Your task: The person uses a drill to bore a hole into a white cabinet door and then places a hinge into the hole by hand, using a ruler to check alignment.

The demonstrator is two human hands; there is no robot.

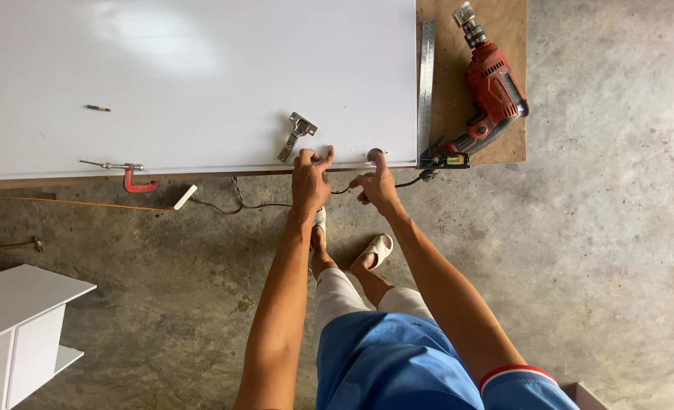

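A large white panel (pixel 193 76) lies flat on a brown bench top (pixel 510 30). My left hand (pixel 309 181) grips the panel's near edge, fingers curled over it just below a metal cup hinge (pixel 297 135) lying on the panel. My right hand (pixel 375 188) is beside it with the fingers curled. Its thumb points up and touches a round hole (pixel 375 154) at the panel's edge. Whether it holds anything small is hidden.
A red power drill (pixel 492 83) and a steel ruler (pixel 426 83) lie right of the panel, a small level (pixel 447 160) at the corner. A red clamp (pixel 136 176) grips the edge at left. A cable (pixel 238 203), a hammer (pixel 18 244) and a white cabinet (pixel 18 319) are on the concrete floor.
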